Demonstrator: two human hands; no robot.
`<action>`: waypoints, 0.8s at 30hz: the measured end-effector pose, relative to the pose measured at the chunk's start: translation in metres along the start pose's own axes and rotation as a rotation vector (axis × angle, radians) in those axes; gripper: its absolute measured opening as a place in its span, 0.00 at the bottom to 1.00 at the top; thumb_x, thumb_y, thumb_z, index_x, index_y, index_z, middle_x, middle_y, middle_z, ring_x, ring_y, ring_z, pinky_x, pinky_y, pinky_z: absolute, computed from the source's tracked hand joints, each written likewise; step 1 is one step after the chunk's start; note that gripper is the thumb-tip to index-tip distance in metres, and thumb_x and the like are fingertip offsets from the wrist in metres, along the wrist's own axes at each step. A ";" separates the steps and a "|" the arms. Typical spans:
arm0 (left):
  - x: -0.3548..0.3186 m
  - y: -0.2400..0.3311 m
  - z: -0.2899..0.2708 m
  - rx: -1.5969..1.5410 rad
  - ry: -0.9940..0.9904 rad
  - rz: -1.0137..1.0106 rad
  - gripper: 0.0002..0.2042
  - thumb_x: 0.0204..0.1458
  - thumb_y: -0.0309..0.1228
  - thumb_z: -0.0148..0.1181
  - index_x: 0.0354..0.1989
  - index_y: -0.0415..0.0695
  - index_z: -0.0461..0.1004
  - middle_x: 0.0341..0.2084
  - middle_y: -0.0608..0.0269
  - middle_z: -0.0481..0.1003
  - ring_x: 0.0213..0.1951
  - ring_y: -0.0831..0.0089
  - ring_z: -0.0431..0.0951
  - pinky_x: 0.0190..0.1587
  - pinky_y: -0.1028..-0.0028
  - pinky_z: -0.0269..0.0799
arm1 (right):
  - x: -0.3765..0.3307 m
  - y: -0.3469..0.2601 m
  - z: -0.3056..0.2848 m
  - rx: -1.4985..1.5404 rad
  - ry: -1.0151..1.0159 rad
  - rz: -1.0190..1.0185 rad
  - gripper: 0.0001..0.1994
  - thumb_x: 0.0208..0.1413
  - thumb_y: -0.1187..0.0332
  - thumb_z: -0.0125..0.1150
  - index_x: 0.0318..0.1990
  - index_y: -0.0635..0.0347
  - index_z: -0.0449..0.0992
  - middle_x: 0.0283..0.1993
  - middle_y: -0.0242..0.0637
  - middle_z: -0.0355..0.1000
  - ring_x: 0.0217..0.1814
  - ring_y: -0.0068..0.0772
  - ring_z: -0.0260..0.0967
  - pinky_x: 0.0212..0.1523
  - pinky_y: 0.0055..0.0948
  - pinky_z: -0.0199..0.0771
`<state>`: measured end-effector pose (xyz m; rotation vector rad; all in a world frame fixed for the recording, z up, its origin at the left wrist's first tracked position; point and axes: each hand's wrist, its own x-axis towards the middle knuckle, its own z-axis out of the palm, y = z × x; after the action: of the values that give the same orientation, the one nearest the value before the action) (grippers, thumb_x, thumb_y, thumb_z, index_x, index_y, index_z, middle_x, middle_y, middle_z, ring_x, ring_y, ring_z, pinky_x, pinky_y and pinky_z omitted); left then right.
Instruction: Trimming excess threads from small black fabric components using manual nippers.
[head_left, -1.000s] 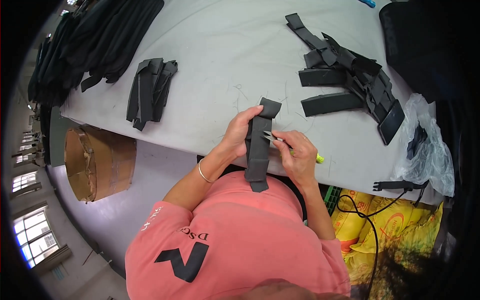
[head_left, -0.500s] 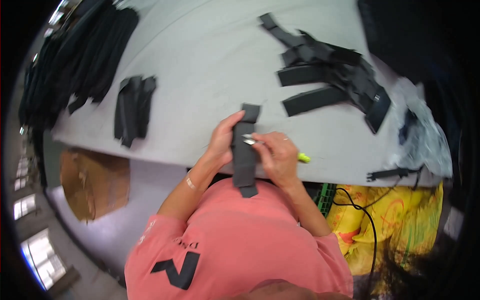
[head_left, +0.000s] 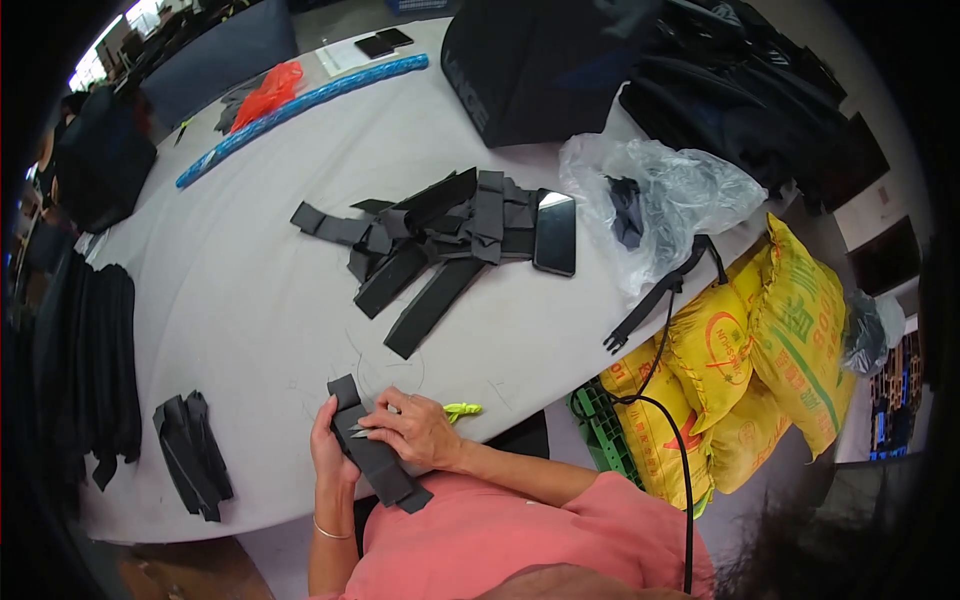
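A black strap (head_left: 377, 468) is gripped by the fingers of the left hand (head_left: 331, 447), while a small pointed metal tool (head_left: 361, 433) is held over it by those of the right hand (head_left: 415, 432). On the worktop (head_left: 250, 300), a phone (head_left: 555, 235) is placed beside heaped black straps (head_left: 487, 215); yellow sacks (head_left: 722, 345) are piled by the worktop's edge.

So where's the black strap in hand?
In the head view, below-left of centre, the left hand holds the black strap beneath the metal tool in the right hand.
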<state>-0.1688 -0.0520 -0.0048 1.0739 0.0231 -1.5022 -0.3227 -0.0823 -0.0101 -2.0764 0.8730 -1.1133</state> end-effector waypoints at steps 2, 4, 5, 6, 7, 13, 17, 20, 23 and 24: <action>0.007 -0.002 -0.008 0.004 -0.013 0.006 0.12 0.58 0.38 0.49 0.37 0.42 0.72 0.28 0.60 0.75 0.29 0.70 0.77 0.31 0.72 0.76 | 0.000 0.003 0.000 0.040 0.006 -0.016 0.08 0.46 0.67 0.65 0.36 0.51 0.79 0.35 0.32 0.67 0.27 0.34 0.68 0.30 0.31 0.68; 0.011 -0.002 -0.016 -0.018 -0.100 -0.029 0.14 0.57 0.39 0.48 0.40 0.40 0.70 0.32 0.56 0.76 0.32 0.65 0.78 0.35 0.68 0.78 | -0.001 0.003 -0.001 0.034 0.009 -0.018 0.08 0.46 0.67 0.65 0.36 0.52 0.79 0.35 0.32 0.67 0.28 0.34 0.69 0.30 0.30 0.68; 0.010 -0.003 -0.018 -0.012 -0.105 -0.034 0.14 0.57 0.39 0.48 0.40 0.40 0.70 0.32 0.56 0.76 0.32 0.65 0.78 0.35 0.68 0.78 | -0.002 0.002 -0.001 0.035 0.007 -0.018 0.08 0.46 0.67 0.65 0.35 0.52 0.79 0.34 0.32 0.67 0.29 0.34 0.69 0.30 0.31 0.68; 0.008 -0.002 -0.014 -0.021 -0.101 -0.039 0.14 0.58 0.39 0.48 0.40 0.40 0.71 0.32 0.56 0.76 0.32 0.66 0.78 0.35 0.69 0.77 | -0.002 0.003 -0.002 0.038 -0.001 -0.022 0.07 0.46 0.67 0.65 0.35 0.52 0.79 0.34 0.32 0.67 0.29 0.34 0.69 0.30 0.31 0.68; 0.006 -0.002 -0.012 -0.030 -0.095 -0.045 0.14 0.58 0.39 0.48 0.39 0.40 0.71 0.32 0.56 0.76 0.32 0.66 0.78 0.35 0.69 0.77 | -0.002 0.002 -0.004 0.039 0.001 -0.020 0.07 0.46 0.67 0.65 0.35 0.52 0.79 0.34 0.32 0.67 0.29 0.34 0.69 0.30 0.31 0.68; -0.004 -0.001 -0.010 -0.034 -0.004 -0.065 0.11 0.57 0.36 0.50 0.39 0.40 0.72 0.30 0.58 0.75 0.31 0.68 0.78 0.35 0.69 0.77 | -0.003 0.002 -0.005 0.364 -0.151 0.088 0.10 0.45 0.72 0.64 0.37 0.56 0.79 0.35 0.36 0.69 0.32 0.35 0.70 0.32 0.28 0.70; 0.000 -0.001 -0.010 -0.084 -0.103 -0.105 0.09 0.56 0.34 0.53 0.38 0.42 0.71 0.29 0.61 0.75 0.29 0.70 0.77 0.33 0.69 0.76 | -0.002 0.004 -0.011 0.396 -0.151 0.149 0.10 0.45 0.74 0.63 0.37 0.57 0.78 0.35 0.39 0.68 0.31 0.35 0.69 0.31 0.28 0.69; -0.008 0.002 0.007 -0.099 -0.052 -0.100 0.08 0.55 0.34 0.55 0.36 0.42 0.72 0.27 0.63 0.74 0.26 0.73 0.76 0.31 0.70 0.76 | 0.004 -0.002 -0.026 0.269 -0.123 0.220 0.11 0.44 0.74 0.63 0.38 0.56 0.79 0.34 0.39 0.68 0.28 0.34 0.67 0.27 0.28 0.67; -0.006 0.004 0.006 -0.102 -0.056 -0.100 0.09 0.55 0.34 0.55 0.36 0.41 0.72 0.26 0.62 0.74 0.26 0.73 0.76 0.29 0.71 0.76 | 0.002 0.008 -0.024 0.257 -0.145 0.242 0.11 0.44 0.74 0.64 0.39 0.56 0.79 0.35 0.38 0.67 0.27 0.34 0.66 0.25 0.28 0.65; -0.006 0.003 0.005 -0.105 -0.068 -0.104 0.10 0.55 0.35 0.55 0.37 0.40 0.72 0.26 0.62 0.74 0.26 0.73 0.76 0.28 0.71 0.76 | -0.001 0.008 -0.024 0.236 -0.133 0.226 0.11 0.44 0.74 0.64 0.39 0.56 0.79 0.35 0.38 0.67 0.26 0.34 0.66 0.25 0.28 0.64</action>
<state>-0.1706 -0.0509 0.0034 0.9495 0.1107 -1.6127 -0.3465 -0.0911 -0.0059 -1.7873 0.8441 -0.9006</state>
